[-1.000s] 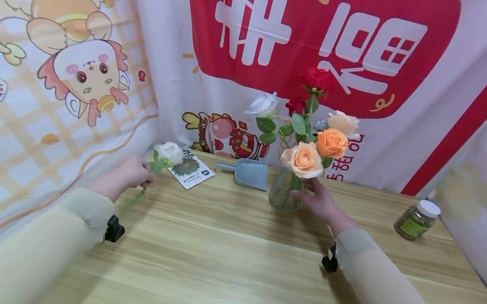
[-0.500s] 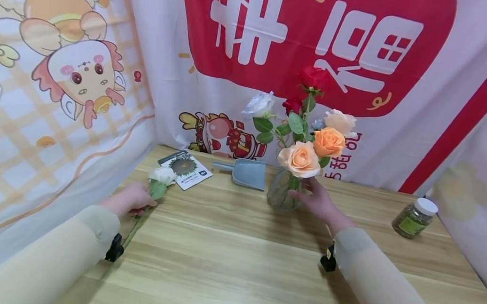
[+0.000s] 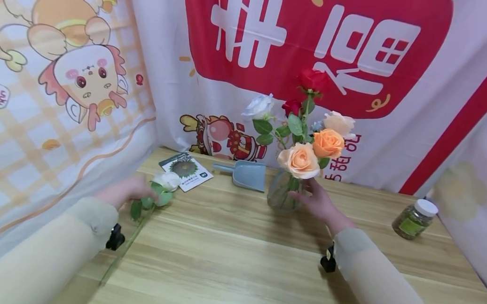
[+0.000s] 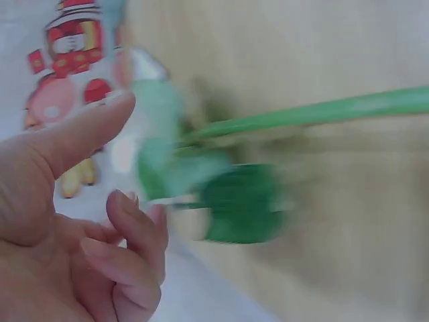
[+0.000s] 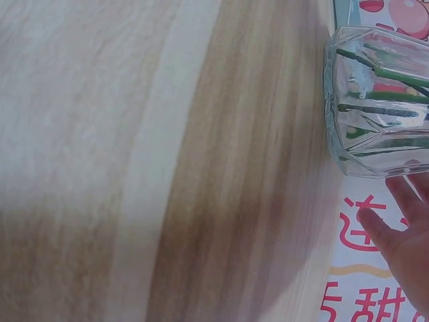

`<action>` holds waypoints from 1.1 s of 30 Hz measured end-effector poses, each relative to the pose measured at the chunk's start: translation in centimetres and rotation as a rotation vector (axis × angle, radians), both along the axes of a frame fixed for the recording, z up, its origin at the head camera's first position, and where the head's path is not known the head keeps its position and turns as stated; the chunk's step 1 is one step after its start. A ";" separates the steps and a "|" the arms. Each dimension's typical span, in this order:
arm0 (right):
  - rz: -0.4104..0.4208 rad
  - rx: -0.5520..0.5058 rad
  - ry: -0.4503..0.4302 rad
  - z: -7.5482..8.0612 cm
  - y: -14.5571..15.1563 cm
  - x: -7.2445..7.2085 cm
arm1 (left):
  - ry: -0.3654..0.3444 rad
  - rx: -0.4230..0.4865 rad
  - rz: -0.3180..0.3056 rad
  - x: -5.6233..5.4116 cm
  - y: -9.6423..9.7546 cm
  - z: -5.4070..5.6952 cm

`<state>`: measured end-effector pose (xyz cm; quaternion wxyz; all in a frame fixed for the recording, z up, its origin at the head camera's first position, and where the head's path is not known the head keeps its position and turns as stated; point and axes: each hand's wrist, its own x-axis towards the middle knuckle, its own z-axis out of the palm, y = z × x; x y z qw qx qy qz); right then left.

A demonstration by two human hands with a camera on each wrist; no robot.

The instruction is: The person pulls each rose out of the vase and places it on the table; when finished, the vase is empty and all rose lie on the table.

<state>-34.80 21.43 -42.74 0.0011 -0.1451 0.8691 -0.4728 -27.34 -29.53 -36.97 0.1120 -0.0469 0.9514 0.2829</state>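
A white rose lies on the table at the left, its long stem pointing toward the near edge. My left hand is beside its leaves. In the left wrist view the thumb stands apart from loosely bent fingers, and nothing is between them; the leaves are blurred beyond. To the right stands a clear glass vase holding several roses: red, pale blue, orange and peach. My right hand touches the vase's right side with extended fingers, the thumb spread away from the glass.
A seed packet with a sunflower-like picture lies behind the white rose. A blue-grey dustpan sits left of the vase. A white-lidded jar stands at the right. Printed cloth hangs behind the wooden table.
My left hand brought the white rose down onto the table and let go of it, the stem now lying toward me. The right hand stays at the vase.
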 end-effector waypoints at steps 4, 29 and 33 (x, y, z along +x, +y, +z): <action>-0.012 -0.006 -0.021 -0.1 0.3 0.2 | 0.221 0.046 -0.034 -2.2 2.1 2.8; -0.006 -0.020 -0.004 0.2 0.0 0.5 | 0.404 0.788 -0.067 -10.3 28.0 4.2; 0.002 -0.036 -0.010 0.5 -0.3 0.7 | 0.452 0.836 -0.017 -10.9 29.1 3.7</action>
